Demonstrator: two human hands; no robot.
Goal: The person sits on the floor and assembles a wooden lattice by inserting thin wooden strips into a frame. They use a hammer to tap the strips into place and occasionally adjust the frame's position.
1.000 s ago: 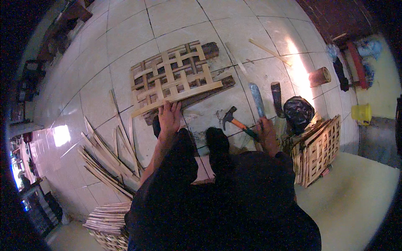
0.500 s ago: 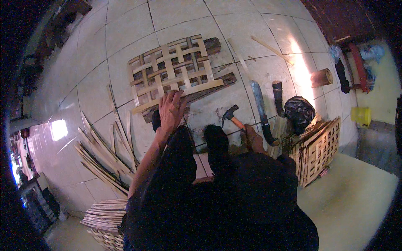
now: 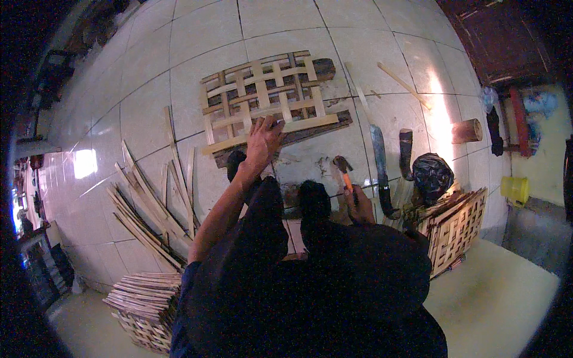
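Note:
A woven bamboo lattice panel (image 3: 262, 98) lies flat on the tiled floor in front of me. My left hand (image 3: 262, 142) rests on its near edge strip, fingers pressed down on the bamboo. My right hand (image 3: 357, 209) grips the orange handle of a hammer (image 3: 342, 168), whose dark head sits low over the floor to the right of the panel. My dark-clothed knees and feet fill the space below both hands.
A long machete (image 3: 380, 167) and a dark sheath (image 3: 406, 152) lie right of the hammer. Loose bamboo strips (image 3: 149, 203) spread at left, stacked panels (image 3: 143, 298) lower left, finished lattices (image 3: 456, 230) at right, a black bag (image 3: 433, 173), a wood log (image 3: 467, 130).
My left hand has slid slightly right along the panel's near edge. My right hand has drawn the hammer closer to my knee.

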